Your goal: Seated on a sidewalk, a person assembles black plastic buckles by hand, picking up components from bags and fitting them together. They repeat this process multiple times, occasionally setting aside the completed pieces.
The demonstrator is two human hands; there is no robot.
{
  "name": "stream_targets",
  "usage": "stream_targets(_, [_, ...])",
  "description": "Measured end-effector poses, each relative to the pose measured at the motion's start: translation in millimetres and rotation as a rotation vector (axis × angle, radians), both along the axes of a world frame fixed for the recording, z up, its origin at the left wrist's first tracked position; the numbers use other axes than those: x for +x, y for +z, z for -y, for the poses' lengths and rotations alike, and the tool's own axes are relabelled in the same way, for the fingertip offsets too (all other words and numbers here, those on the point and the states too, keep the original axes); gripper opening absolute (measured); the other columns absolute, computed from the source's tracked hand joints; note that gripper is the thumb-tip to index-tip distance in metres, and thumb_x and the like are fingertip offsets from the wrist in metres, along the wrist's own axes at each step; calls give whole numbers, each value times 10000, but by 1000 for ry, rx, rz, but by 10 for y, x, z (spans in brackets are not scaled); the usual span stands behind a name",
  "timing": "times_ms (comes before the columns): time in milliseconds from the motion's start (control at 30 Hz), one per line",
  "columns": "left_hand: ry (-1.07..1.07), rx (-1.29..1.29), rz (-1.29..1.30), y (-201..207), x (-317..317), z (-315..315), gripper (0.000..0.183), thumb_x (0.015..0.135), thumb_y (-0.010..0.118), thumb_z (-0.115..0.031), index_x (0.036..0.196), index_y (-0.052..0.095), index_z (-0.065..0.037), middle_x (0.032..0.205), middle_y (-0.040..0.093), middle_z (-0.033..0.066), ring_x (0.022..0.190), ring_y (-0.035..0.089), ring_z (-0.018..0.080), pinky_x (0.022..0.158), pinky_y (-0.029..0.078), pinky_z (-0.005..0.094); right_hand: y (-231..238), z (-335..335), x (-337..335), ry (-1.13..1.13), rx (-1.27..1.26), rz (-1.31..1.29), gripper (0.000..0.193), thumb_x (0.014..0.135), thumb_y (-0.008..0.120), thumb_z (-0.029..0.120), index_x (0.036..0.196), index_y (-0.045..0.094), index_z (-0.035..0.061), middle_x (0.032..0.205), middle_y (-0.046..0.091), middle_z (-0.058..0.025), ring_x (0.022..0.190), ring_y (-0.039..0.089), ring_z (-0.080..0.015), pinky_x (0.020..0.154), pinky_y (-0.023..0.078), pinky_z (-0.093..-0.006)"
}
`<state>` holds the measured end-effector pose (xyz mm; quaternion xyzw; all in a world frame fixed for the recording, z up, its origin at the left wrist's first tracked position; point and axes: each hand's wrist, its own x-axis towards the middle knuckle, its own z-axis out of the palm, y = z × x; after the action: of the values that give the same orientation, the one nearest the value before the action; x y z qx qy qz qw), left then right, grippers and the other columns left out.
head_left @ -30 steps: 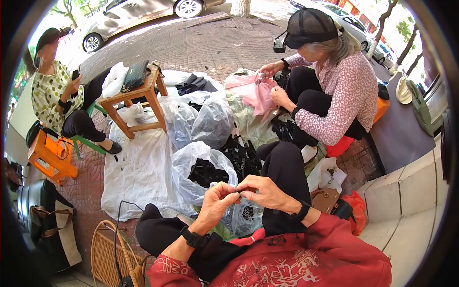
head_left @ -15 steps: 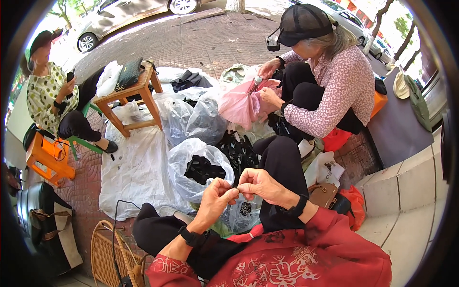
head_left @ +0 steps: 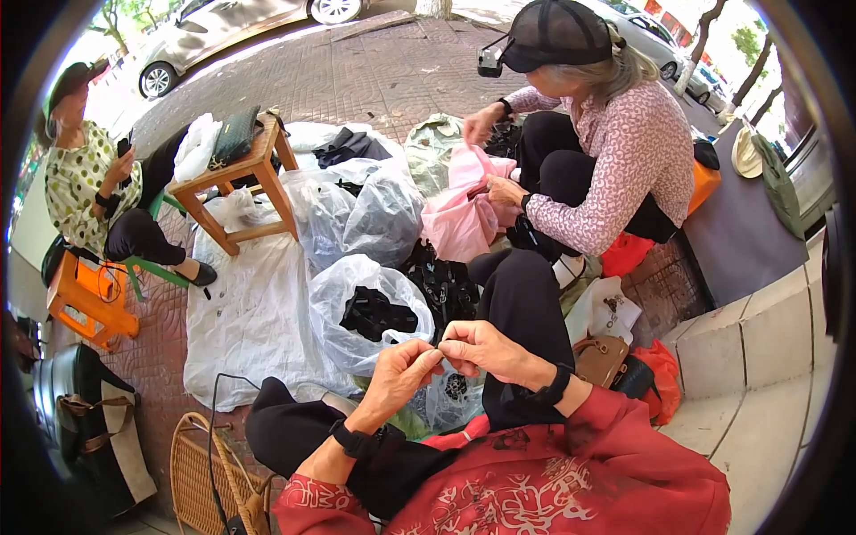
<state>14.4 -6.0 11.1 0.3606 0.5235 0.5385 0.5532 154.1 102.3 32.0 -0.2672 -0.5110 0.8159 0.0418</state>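
Clear bag: ten o'clock from the piece, black parts inside.
Left hand: pinching, at eight o'clock.
Small piece: between both hands' fingertips, mostly hidden; steadying one side probably helps.
Right hand: pinching it from three o'clock.

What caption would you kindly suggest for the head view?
Left hand and right hand pinch something tiny, with a plastic bag of black pieces beyond.

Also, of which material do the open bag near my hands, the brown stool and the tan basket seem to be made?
Open bag: probably thin translucent plastic, glossy; it crumples and shows highlights.
Brown stool: most likely wood, perhaps varnished; squared legs join by rails.
Tan basket: fairly matte wicker, maybe rattan; strands interlace along its wall.
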Motion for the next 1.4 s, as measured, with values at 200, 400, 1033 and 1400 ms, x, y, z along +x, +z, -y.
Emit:
stream_targets(200, [-12,17,-81,48,17,-16,190,849,528,-189,760,567,-27,557,467,-46,486,390,14,428,300,174,69,24,1,-98,101,-35,176,816,557,153,681,510,50,554,465,21,455,391,-28,398,288,-163])
stream_targets(400, [27,2,92,78,79,-4,208,864,499,-222,757,556,-52,548,430,-60,465,351,8,407,264,168,149,9,23,-112,314,21,174,806,563,141,665,510,53,550,476,34,469,406,-10,405,314,-163])
stream_targets(1033, [-162,-54,352,76,-54,54,133,874,476,-182,840,519,-61,552,453,-35,428,323,11,391,232,159,146,-140,18,-49,117,-50,156,781,580,134,671,511,49,550,466,29,451,391,-23,393,273,-156])
stream_targets(1400, [-102,-39,300,2,29,82,175,873,484,-195,908,556,-39,549,382,-78,460,319,10,415,242,163,105,-110,71,50,347,-7,173,798,590,162,718,521,26,604,485,28,543,422,-35,483,338,-191])
